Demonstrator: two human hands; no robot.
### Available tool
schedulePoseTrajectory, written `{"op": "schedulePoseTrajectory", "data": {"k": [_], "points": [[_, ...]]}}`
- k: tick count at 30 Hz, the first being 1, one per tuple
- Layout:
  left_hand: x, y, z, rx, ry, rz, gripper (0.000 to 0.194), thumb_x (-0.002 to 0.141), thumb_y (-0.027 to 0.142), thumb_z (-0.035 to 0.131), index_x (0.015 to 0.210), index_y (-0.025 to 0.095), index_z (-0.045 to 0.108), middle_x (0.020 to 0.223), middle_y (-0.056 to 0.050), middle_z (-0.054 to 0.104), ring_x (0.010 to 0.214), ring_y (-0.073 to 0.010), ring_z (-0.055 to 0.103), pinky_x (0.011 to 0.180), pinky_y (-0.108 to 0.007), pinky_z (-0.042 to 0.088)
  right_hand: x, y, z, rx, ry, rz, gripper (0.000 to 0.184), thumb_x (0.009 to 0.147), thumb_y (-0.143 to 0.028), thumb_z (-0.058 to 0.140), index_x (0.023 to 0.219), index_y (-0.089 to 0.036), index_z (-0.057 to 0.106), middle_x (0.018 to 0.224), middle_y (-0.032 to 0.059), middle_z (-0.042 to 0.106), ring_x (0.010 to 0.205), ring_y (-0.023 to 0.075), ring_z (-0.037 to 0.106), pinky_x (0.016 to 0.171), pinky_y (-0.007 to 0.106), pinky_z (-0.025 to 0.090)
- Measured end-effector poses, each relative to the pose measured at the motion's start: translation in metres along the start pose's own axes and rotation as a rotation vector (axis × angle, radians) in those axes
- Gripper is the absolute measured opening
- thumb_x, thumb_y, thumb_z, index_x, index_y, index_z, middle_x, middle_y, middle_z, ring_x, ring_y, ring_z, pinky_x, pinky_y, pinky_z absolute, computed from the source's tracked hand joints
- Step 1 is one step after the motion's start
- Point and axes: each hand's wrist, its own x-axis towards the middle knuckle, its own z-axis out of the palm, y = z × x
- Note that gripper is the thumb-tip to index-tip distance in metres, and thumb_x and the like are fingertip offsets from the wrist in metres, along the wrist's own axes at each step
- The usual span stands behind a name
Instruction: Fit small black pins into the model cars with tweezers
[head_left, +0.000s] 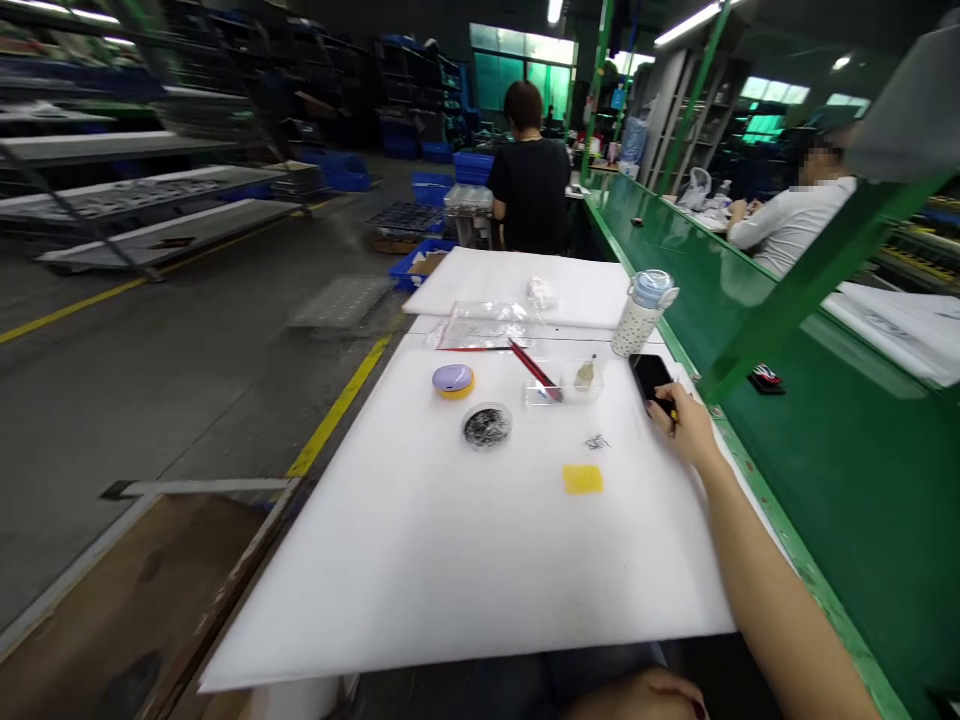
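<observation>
My right hand (681,425) rests at the right side of the table, fingers curled at the lower end of a black phone (649,376). A small dark and yellow thing shows between the fingers, too hidden to name. At the bottom edge, over my lap, my left hand (637,697) is only partly in view, its fingers mostly cut off. Closest to the right hand are a pile of small dark pins (597,441) and a yellow pad (583,479). Further left stands a round clear dish (487,427) of thin black pieces.
A speckled bottle (636,325) stands behind the phone. Red-handled tweezers (536,370) lean on a clear tray (581,392) with a small bottle (584,374). A purple and yellow case (453,380) and plastic bag (487,325) lie left. A green ledge (817,480) borders the right.
</observation>
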Motion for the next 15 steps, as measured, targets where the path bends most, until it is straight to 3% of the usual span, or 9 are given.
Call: {"op": "schedulePoseTrajectory", "data": {"k": [6, 11, 15], "points": [[0.003, -0.009, 0.000, -0.106, -0.060, 0.067, 0.021, 0.068, 0.034, 0.062, 0.059, 0.018, 0.053, 0.074, -0.005, 0.062, 0.071, -0.0161, 0.059, 0.089, -0.038, 0.048, -0.005, 0.005, 0.012, -0.032, -0.014, 0.018, 0.014, 0.086, -0.029, 0.053, 0.099, -0.027, 0.056, 0.097, 0.0040, 0.074, 0.089, 0.0258, 0.070, 0.110, 0.058, 0.042], [0.004, -0.014, -0.004, -0.160, -0.085, 0.093, 0.027, 0.069, 0.037, 0.066, 0.059, 0.017, 0.051, 0.072, -0.004, 0.062, 0.068, -0.0139, 0.060, 0.076, -0.030, 0.048, -0.006, 0.022, 0.003, -0.064, 0.058, 0.127, 0.026, 0.082, -0.023, 0.048, 0.106, -0.024, 0.057, 0.102, 0.0090, 0.072, 0.092, 0.0271, 0.068, 0.092, 0.046, 0.052], [0.003, -0.016, -0.004, -0.188, -0.092, 0.098, 0.027, 0.069, 0.037, 0.069, 0.061, 0.016, 0.054, 0.072, -0.005, 0.063, 0.068, -0.0137, 0.061, 0.074, -0.028, 0.048, -0.007, 0.040, -0.007, -0.094, 0.099, 0.247, 0.029, 0.080, -0.022, 0.046, 0.106, -0.021, 0.059, 0.094, 0.0112, 0.071, 0.085, 0.0288, 0.066, 0.083, 0.043, 0.051]]}}
